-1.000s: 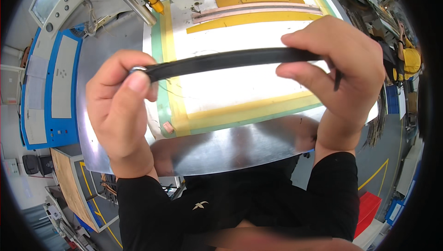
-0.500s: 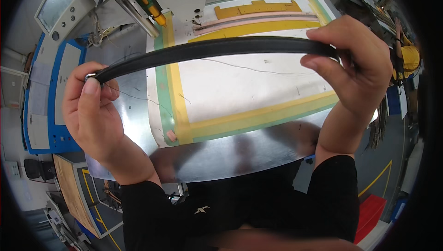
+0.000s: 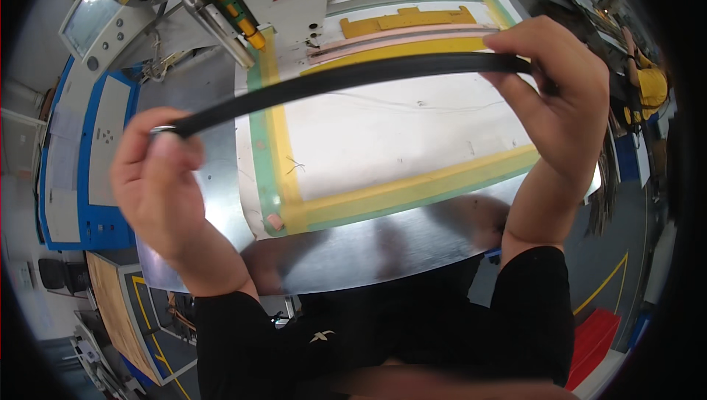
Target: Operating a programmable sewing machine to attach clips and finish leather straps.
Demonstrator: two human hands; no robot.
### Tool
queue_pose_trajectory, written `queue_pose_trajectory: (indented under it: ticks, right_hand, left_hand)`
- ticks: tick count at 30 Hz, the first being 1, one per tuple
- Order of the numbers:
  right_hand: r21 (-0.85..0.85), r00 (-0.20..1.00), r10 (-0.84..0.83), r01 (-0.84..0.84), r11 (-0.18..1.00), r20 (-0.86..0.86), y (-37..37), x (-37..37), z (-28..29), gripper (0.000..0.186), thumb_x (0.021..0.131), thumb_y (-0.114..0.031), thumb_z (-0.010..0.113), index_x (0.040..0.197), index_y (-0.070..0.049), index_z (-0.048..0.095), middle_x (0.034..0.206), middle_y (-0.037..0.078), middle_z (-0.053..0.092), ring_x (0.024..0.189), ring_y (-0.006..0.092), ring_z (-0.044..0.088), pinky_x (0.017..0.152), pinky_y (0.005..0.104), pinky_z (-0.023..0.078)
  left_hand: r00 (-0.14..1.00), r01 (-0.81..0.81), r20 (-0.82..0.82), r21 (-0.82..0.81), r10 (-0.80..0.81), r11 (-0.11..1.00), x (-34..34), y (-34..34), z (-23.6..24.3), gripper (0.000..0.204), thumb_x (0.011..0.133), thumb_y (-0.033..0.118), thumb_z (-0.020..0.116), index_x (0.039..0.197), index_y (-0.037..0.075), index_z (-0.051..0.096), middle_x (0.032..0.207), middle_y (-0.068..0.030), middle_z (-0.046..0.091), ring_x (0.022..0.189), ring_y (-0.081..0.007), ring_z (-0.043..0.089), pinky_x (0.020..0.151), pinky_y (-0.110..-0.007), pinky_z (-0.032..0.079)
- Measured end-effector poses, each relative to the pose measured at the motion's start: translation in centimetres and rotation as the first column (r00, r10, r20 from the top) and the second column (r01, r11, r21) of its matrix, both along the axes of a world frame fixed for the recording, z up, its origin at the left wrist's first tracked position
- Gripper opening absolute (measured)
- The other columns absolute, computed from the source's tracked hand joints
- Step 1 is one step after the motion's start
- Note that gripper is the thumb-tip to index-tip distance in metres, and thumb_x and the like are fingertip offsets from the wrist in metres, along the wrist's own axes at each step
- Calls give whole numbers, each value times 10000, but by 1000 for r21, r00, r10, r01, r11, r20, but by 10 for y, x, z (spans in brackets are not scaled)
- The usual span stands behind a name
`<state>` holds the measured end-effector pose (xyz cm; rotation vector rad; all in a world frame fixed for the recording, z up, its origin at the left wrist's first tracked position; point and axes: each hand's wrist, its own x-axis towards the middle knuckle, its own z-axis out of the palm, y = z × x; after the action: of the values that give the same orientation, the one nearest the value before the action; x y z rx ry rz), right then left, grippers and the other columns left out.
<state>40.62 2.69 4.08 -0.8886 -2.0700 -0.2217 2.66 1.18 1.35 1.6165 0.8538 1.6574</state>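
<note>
A long black strap [image 3: 346,78], leather-like and narrow, is held up in a shallow arch between my two hands. My left hand [image 3: 166,186] pinches its left end between thumb and fingers, slightly blurred. A shiny silver piece [image 3: 163,130] shows there; whether it belongs to the strap or is a finger ring, I cannot tell. At the other end, my right hand [image 3: 556,91] closes thumb and fingers around the strap, hiding its tip. Below the strap lies a white work sheet [image 3: 412,131] edged with yellow and green tape, on a shiny metal table [image 3: 368,253].
Behind the strap are yellow template plates [image 3: 409,21] and a pink strip [image 3: 346,45]. A white machine head [image 3: 280,2] and a green-and-gold cylinder [image 3: 236,6] stand at back left, near a blue-and-white control cabinet [image 3: 110,157]. Another person in yellow [image 3: 652,87] is at far right.
My left hand has shifted a little right and down with its end of the strap. My right hand has moved slightly left and up. The loose threads under the strap show less.
</note>
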Motion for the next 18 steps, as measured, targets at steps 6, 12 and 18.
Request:
queue_pose_trajectory:
  ticks: [6, 12, 18]
  right_hand:
    - [-38, 997, -72, 73, 997, 18, 13, -20, -20, 268, 799, 112, 743, 1041, -2, 747, 894, 59, 687, 778, 167, 663, 677, 276, 500]
    - [-198, 998, -19, 29, 980, 54, 1, -36, -19, 470, 756, 34, 717, 1221, -29, 701, 1125, 76, 662, 839, 136, 581, 671, 259, 429]
    - [-368, 955, 150, -240, 899, -257, -36, -61, -22, 530, 760, -78, 801, 1259, -17, 631, 1167, 75, 621, 767, 99, 483, 666, 233, 384]
  left_hand:
    - [850, 366, -165, -497, -500, 787, 43, -25, -4, 219, 915, 74, 776, 1086, -59, 748, 905, -35, 726, 820, -82, 642, 739, -244, 485]
    - [868, 425, -53, -434, -494, 794, 57, -28, -11, 178, 998, 48, 709, 1134, -68, 712, 944, -39, 725, 827, -66, 605, 743, -240, 483]
    - [917, 338, -98, -322, -386, 884, 55, -30, -20, 192, 1003, 52, 709, 1148, -72, 703, 968, -46, 731, 852, -68, 615, 757, -224, 488]
